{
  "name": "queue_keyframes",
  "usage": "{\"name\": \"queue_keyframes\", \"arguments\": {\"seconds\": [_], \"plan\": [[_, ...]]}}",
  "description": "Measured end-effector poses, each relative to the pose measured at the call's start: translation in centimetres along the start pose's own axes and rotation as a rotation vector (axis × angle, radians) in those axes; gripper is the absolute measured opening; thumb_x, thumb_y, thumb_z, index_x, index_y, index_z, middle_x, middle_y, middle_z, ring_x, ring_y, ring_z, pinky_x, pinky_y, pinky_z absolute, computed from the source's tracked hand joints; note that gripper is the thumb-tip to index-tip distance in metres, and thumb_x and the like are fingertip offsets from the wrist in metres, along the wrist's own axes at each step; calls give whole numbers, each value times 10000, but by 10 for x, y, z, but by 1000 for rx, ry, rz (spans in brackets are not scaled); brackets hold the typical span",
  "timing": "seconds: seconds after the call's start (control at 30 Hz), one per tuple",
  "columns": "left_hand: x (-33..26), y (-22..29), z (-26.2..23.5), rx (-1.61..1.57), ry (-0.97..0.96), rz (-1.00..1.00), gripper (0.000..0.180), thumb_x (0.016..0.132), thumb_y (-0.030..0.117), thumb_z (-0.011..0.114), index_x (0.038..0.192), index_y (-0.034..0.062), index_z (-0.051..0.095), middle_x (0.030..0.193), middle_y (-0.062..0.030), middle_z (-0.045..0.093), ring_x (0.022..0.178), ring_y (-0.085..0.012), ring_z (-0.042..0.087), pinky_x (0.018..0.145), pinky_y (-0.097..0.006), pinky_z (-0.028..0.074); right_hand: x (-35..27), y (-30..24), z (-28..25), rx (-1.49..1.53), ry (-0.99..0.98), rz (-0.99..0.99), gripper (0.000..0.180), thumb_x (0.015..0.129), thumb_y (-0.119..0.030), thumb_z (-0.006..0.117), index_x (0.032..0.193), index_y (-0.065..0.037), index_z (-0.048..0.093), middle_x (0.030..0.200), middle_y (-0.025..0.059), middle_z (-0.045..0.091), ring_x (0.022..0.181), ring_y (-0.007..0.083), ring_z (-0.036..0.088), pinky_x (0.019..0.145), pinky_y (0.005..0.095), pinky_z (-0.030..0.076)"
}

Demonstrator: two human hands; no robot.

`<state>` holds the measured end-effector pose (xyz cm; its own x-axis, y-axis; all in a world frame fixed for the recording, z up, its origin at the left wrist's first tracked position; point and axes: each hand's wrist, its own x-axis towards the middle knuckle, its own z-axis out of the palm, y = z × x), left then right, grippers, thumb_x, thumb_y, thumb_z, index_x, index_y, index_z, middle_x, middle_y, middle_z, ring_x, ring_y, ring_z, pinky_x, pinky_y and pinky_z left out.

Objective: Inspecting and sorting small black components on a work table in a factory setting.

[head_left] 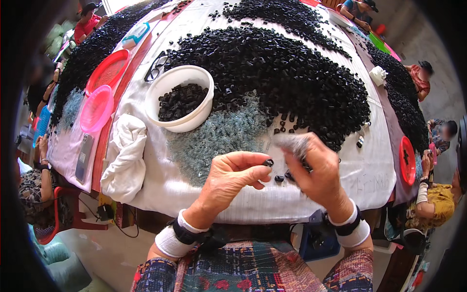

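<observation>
Fisheye view from a worker's head.
As I watch, the left of two head-worn cameras faces steeply downward: the wearer's torso (238, 270) close at six o'clock, left hand (232, 176) and right hand (322, 171) near centre, table (372, 168) receding toward twelve.

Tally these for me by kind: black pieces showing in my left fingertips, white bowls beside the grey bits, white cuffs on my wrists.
Black piece in left hand: 1
White bowl: 1
White cuffs: 2
Total: 4
</observation>
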<state>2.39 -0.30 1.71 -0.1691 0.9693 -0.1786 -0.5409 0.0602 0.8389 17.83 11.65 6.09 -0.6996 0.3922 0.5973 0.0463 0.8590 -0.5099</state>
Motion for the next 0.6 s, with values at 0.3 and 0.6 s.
{"name": "queue_keyframes", "arguments": {"seconds": [0.3, 0.6], "plan": [[3, -3, -20, -172, 31, -16, 212, 857, 33, 648, 1064, -15, 637, 932, -145, 679, 751, -181, 669, 623, -287, 561, -15, 78, -19, -164, -150, 428, 273, 844, 26, 535, 1114, 7, 573, 913, 158, 680, 849, 239, 680, 727, 310, 527], [5, -1, -27, -181, 41, -71, 207, 852, 35, 656, 1052, -13, 636, 919, -140, 677, 738, -177, 666, 612, -283, 559, 4, 92, 19, -343, -257, 192, 74, 786, -27, 574, 839, -21, 523, 757, 144, 574, 758, 330, 566, 685, 419, 474]]}}
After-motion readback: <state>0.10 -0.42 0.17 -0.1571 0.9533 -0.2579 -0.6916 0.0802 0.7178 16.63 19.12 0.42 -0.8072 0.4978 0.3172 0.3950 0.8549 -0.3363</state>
